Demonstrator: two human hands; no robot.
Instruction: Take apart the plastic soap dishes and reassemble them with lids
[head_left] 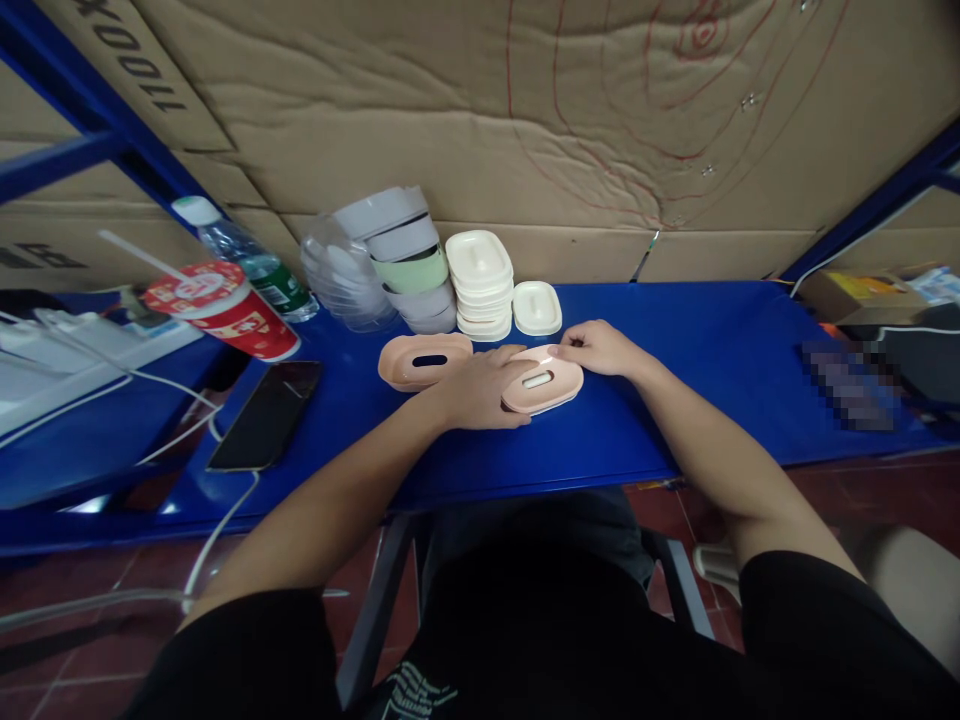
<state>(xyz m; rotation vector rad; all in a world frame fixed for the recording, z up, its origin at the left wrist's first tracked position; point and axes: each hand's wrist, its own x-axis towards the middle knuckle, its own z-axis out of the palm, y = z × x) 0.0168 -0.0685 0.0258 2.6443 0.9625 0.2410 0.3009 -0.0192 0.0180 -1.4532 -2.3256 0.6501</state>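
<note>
The bench point(735, 340) is bright blue. Near its front edge, the peach piece point(564, 372) is soft pinky orange, with a creamy white bar point(537, 381) showing in its hole. The peach tub point(401, 366) next to it matches, and its slot looks dark blue. Toward the back edge, the stacked lids point(480, 260) and the single lid point(538, 308) are plain cream. The piled bowls point(405, 240) are pale purple-grey, except one light green bowl point(412, 272). By the back left corner, the cup point(251, 318) is red with white and yellowish bits, and the bottle point(259, 268) is see-through with a white cap and green label. The phone point(266, 415) is black. Behind, the brown cardboard point(420, 120) has loopy red lines.
</note>
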